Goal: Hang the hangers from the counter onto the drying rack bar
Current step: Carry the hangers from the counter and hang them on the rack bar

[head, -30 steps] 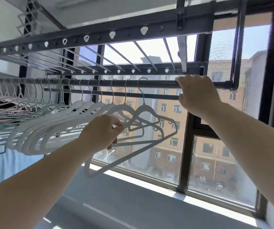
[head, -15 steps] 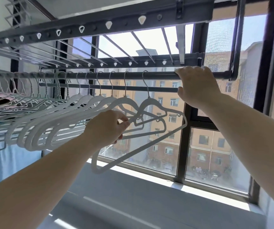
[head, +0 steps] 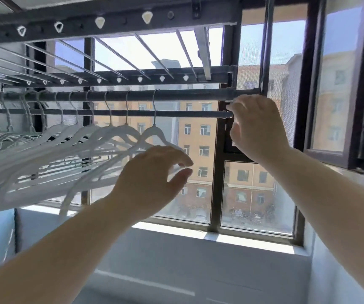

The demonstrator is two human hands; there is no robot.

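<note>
Head view, looking up at the window.

We note a dark grey round metal drying rack bar [head: 187, 94] running left to right. Beneath it runs a thinner dark rod [head: 176, 114]. Above both sits a dark overhead rack beam with white teardrop-shaped holes [head: 119, 20].

A row of white plastic hangers [head: 102, 137] hangs by its hooks from the round bar, packed closer toward the left, where it blurs. The rightmost white hanger [head: 154, 131] is hooked on the bar, apart from the bar's right end.

Left hand [head: 152, 174]: raised in front of that last hanger's right shoulder, fingers spread and gently bent. Thumb [head: 182, 173] and forefinger stand apart with daylight between them. We see nothing clasped in it. The hanger's arm passes behind the palm; we cannot tell whether skin touches plastic.

Right hand [head: 258, 130]: back toward us, just below the right end of the round bar and off it. Fingers loosely bent, wrapped round nothing we can see. The fingertips lie just beside the end of the thinner rod; contact unclear.

Beyond: a dark-framed window [head: 217, 172], a sunlit pale sill [head: 242, 240], and an orange-walled building [head: 200, 132] outside.
</note>
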